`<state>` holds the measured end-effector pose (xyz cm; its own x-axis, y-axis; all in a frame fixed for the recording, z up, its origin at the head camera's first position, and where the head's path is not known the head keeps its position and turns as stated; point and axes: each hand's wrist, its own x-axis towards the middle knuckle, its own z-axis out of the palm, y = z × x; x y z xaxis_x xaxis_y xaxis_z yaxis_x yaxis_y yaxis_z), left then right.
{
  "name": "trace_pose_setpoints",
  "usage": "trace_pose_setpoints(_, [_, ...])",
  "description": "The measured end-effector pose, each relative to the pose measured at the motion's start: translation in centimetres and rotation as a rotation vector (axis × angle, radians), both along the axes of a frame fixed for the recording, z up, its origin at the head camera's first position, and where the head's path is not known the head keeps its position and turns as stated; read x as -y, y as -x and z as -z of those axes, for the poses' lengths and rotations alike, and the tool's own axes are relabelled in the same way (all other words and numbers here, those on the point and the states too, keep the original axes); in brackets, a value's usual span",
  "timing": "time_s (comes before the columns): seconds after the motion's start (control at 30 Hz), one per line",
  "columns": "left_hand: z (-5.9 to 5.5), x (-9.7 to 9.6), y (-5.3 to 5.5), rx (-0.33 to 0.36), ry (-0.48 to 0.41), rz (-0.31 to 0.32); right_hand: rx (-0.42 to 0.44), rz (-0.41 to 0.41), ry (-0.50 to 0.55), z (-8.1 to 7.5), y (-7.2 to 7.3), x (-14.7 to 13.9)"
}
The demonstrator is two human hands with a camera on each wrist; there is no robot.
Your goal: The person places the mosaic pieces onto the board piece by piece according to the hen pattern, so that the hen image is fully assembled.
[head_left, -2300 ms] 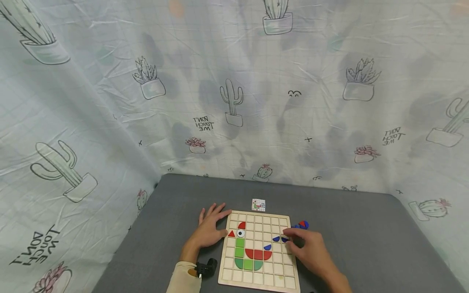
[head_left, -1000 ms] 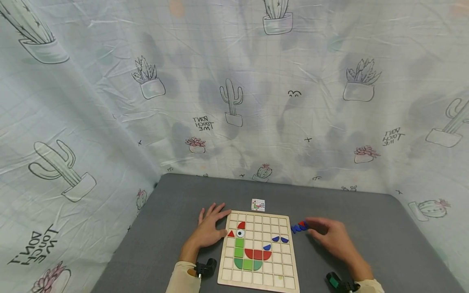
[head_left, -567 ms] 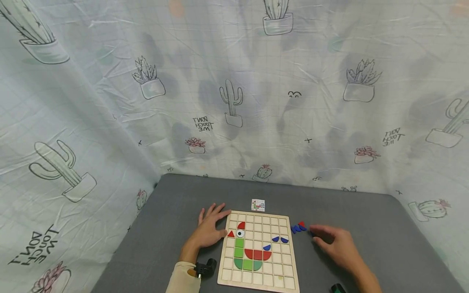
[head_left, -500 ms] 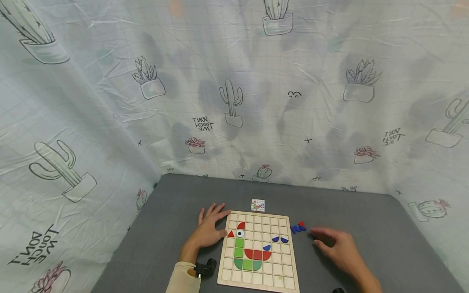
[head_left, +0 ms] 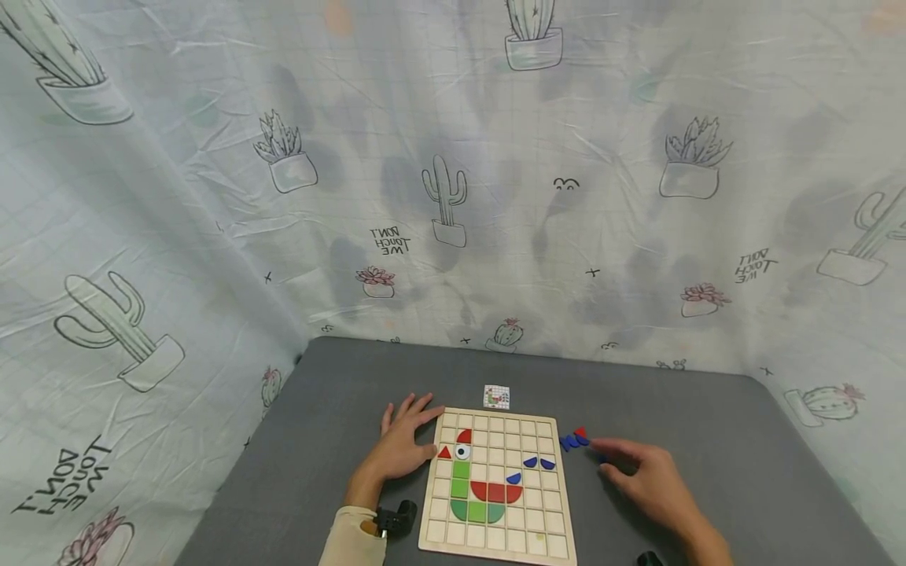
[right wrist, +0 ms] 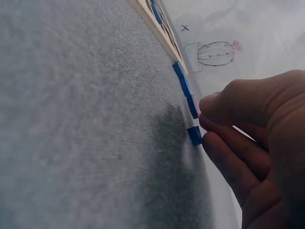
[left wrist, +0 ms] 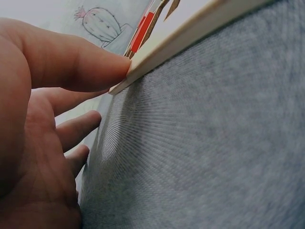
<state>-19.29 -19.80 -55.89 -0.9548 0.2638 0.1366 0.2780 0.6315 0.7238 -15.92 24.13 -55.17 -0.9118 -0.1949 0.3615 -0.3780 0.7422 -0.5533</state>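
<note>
A wooden grid board lies on the grey table with red, green and blue shapes in its cells and a round eye piece. My left hand rests at the board's upper left, thumb against its side and forefinger at the corner, the other fingers spread straight. Off the board's right side, my right hand is low over the table, thumb and forefinger apart. By its fingertips a small blue piece lies on the cloth. Several blue pieces and a red piece are grouped between that hand and the board.
A small picture card with a coloured grid design lies just beyond the board's far edge. Cactus-printed curtains hang behind the table and along its sides. A black wrist camera is strapped by the left sleeve.
My right hand has left the blue half-rounds on the board and moved right to the loose pieces. One blue piece now lies apart from that group. My left hand stays put.
</note>
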Motion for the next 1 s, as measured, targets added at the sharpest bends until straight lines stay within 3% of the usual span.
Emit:
trace_pose_setpoints(0.13, [0.1,0.0,0.0,0.005,0.005,-0.001,-0.033,-0.054,0.02,0.5,0.4,-0.1])
trace_pose_setpoints(0.3, [0.2,0.0,0.0,0.003,0.004,-0.001,-0.092,-0.086,0.048,0.7,-0.4,-0.7])
trace_pose_setpoints(0.53, [0.1,-0.1,0.0,-0.003,0.004,-0.006,-0.103,-0.017,0.017,0.8,-2.1,-1.6])
trace_pose_setpoints(0.73, [0.0,-0.2,0.0,-0.005,0.003,-0.007,-0.037,0.051,-0.052,0.2,-3.3,-2.1])
trace_pose_setpoints(0.87, [0.2,-0.1,0.0,-0.002,-0.002,-0.002,-0.029,0.068,-0.059,0.2,-3.5,-2.0])
trace_pose_setpoints(1.0, [0.2,0.0,0.0,0.003,-0.008,0.001,-0.084,0.054,-0.028,0.8,-3.1,-1.6])
